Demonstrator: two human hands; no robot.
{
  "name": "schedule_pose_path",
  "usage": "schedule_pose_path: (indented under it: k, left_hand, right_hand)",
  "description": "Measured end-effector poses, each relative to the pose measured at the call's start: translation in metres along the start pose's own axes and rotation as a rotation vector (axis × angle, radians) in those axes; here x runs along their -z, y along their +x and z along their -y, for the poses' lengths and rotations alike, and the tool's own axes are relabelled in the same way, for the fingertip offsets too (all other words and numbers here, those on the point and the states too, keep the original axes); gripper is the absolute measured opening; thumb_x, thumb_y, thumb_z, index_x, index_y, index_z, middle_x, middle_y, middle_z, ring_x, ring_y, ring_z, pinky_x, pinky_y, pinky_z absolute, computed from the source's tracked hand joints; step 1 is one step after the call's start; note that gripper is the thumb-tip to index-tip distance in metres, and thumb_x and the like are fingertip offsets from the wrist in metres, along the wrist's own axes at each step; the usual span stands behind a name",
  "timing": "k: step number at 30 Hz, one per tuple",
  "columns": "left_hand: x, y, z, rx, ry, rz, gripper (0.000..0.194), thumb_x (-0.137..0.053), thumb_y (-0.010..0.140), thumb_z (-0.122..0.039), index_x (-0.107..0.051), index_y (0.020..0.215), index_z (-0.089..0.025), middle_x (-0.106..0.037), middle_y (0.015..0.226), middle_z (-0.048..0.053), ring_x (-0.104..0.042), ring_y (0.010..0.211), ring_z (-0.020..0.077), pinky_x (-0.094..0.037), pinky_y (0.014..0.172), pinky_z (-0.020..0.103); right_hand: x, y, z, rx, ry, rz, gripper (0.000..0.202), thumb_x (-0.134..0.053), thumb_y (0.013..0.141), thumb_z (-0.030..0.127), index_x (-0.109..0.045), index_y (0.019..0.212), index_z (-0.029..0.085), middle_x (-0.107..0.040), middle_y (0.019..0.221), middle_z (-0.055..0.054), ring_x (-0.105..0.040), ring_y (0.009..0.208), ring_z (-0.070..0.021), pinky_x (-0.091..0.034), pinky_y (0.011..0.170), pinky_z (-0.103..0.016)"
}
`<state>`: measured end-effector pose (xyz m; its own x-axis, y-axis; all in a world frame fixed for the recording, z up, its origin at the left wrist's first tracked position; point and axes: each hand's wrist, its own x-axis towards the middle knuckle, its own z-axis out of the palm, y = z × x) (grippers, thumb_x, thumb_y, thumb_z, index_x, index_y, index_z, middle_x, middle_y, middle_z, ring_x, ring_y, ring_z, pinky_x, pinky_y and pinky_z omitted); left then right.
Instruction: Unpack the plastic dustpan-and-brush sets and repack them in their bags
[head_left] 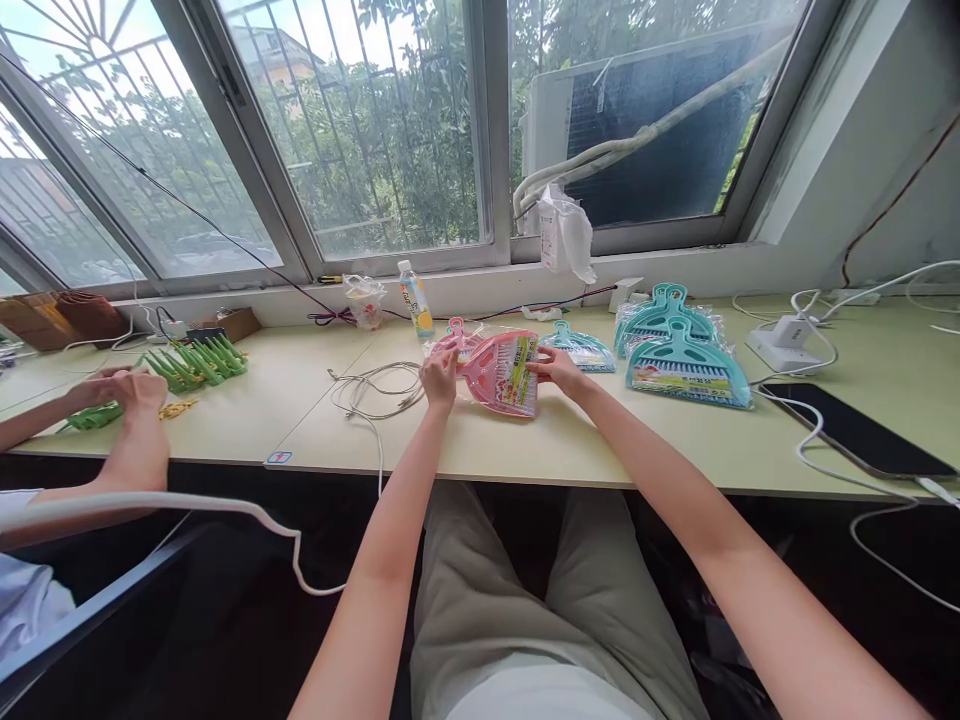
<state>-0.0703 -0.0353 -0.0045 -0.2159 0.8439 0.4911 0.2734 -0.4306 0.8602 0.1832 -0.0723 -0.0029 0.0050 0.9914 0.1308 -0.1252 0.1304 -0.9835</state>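
The pink dustpan-and-brush set (501, 375) is in front of the drink bottle (417, 300) and to its right, tilted with its broad, labelled end toward the right. The left hand (439, 378) has its fingers bunched closed at the handle end; the right hand (556, 368) pinches the broad edge beside the label, thumb and fingers only slightly parted with the set between them. How hard either presses, I cannot tell, nor whether the lower corner touches the table (315, 410).

The set looks like thin moulded plastic, so it should be light and fairly stiff, with some give at the pan's wide lip and in the bristles. Its glossy clear wrapper probably slides and crinkles under the fingertips, and could tear if pulled at one spot. The handle's neck seems the surest hold, with a second, gentle grip on the rim; squeezing only loose film would let the set turn.

Another pink set (456, 327) lies partly hidden just right of the bottle, and teal dustpan-and-brush sets (686, 375) stand farther right of it.
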Motion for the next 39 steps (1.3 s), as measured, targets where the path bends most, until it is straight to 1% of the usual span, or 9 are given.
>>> schedule_pose_path:
  k: [4, 8, 13, 17, 21, 24, 28, 32, 39]
  left_hand:
    - [-0.002, 0.001, 0.002, 0.049, 0.073, 0.141, 0.026, -0.074, 0.077, -0.043, -0.070, 0.063, -0.021, -0.068, 0.072, 0.008, -0.063, 0.096, 0.0300, -0.043, 0.088, 0.036]
    - [-0.002, 0.005, 0.007, 0.045, 0.008, 0.169, 0.035, -0.068, 0.079, -0.053, -0.074, 0.067, -0.021, -0.071, 0.074, 0.007, -0.065, 0.085, 0.0256, -0.045, 0.081, 0.034]
    - [-0.004, 0.009, 0.015, 0.050, -0.054, 0.136, 0.027, -0.076, 0.072, -0.049, -0.075, 0.068, -0.022, -0.071, 0.072, 0.005, -0.064, 0.079, 0.0230, -0.047, 0.082, 0.034]
    - [-0.005, 0.011, 0.022, 0.068, -0.053, 0.216, 0.025, -0.075, 0.075, -0.047, -0.077, 0.075, -0.022, -0.072, 0.076, 0.006, -0.066, 0.081, 0.0224, -0.048, 0.083, 0.035]
    - [-0.003, 0.012, 0.023, 0.138, -0.060, 0.140, 0.019, -0.074, 0.075, -0.039, -0.073, 0.069, -0.021, -0.071, 0.076, 0.007, -0.067, 0.081, 0.0232, -0.048, 0.082, 0.036]
    - [-0.001, 0.013, 0.020, 0.215, -0.139, 0.066, 0.026, -0.067, 0.080, -0.045, -0.072, 0.072, -0.020, -0.073, 0.081, 0.008, -0.067, 0.077, 0.0217, -0.049, 0.076, 0.034]
    - [-0.001, 0.011, 0.016, 0.130, -0.110, 0.117, 0.038, -0.063, 0.082, -0.057, -0.074, 0.079, -0.021, -0.074, 0.086, 0.008, -0.068, 0.082, 0.0224, -0.049, 0.076, 0.033]
    - [-0.002, 0.009, 0.016, 0.078, 0.045, 0.181, 0.025, -0.078, 0.071, -0.048, -0.076, 0.075, -0.024, -0.073, 0.082, 0.007, -0.066, 0.085, 0.0240, -0.048, 0.081, 0.034]
    - [-0.002, 0.007, 0.016, 0.114, 0.142, 0.069, 0.020, -0.070, 0.078, -0.042, -0.075, 0.071, -0.024, -0.072, 0.076, 0.005, -0.064, 0.077, 0.0223, -0.047, 0.077, 0.034]
  right_hand:
    - [0.001, -0.001, 0.001, -0.028, -0.022, 0.051, 0.043, -0.086, 0.064, 0.018, -0.069, 0.103, 0.017, -0.076, 0.087, -0.008, -0.072, 0.073, -0.0210, -0.062, 0.072, -0.037]
    - [0.001, -0.001, 0.001, -0.021, -0.018, 0.055, 0.046, -0.087, 0.062, 0.020, -0.069, 0.104, 0.017, -0.077, 0.087, -0.008, -0.072, 0.074, -0.0207, -0.061, 0.067, -0.033]
    - [0.002, 0.000, 0.002, -0.012, -0.021, 0.054, 0.047, -0.088, 0.062, 0.021, -0.070, 0.104, 0.017, -0.077, 0.087, -0.007, -0.072, 0.072, -0.0197, -0.061, 0.062, -0.029]
    - [0.002, -0.001, 0.002, -0.013, -0.024, 0.052, 0.045, -0.087, 0.062, 0.020, -0.070, 0.104, 0.017, -0.077, 0.088, -0.008, -0.072, 0.074, -0.0202, -0.061, 0.065, -0.031]
    - [0.003, 0.000, 0.000, 0.002, -0.022, 0.071, 0.047, -0.087, 0.062, 0.022, -0.070, 0.106, 0.017, -0.077, 0.089, -0.008, -0.072, 0.075, -0.0207, -0.061, 0.067, -0.033]
    - [0.003, 0.001, -0.001, 0.010, -0.020, 0.058, 0.049, -0.088, 0.061, 0.022, -0.070, 0.107, 0.018, -0.077, 0.090, -0.008, -0.072, 0.076, -0.0207, -0.061, 0.068, -0.033]
    - [0.003, -0.001, 0.001, -0.001, -0.028, 0.063, 0.047, -0.088, 0.062, 0.021, -0.070, 0.106, 0.018, -0.077, 0.091, -0.008, -0.072, 0.077, -0.0212, -0.061, 0.070, -0.034]
    - [0.003, -0.003, 0.004, -0.019, -0.037, 0.073, 0.041, -0.086, 0.065, 0.019, -0.070, 0.102, 0.017, -0.077, 0.091, -0.008, -0.073, 0.078, -0.0219, -0.062, 0.074, -0.037]
    - [0.001, -0.001, 0.002, 0.003, -0.033, 0.077, 0.046, -0.086, 0.064, 0.022, -0.070, 0.107, 0.018, -0.077, 0.092, -0.008, -0.072, 0.079, -0.0216, -0.061, 0.074, -0.036]
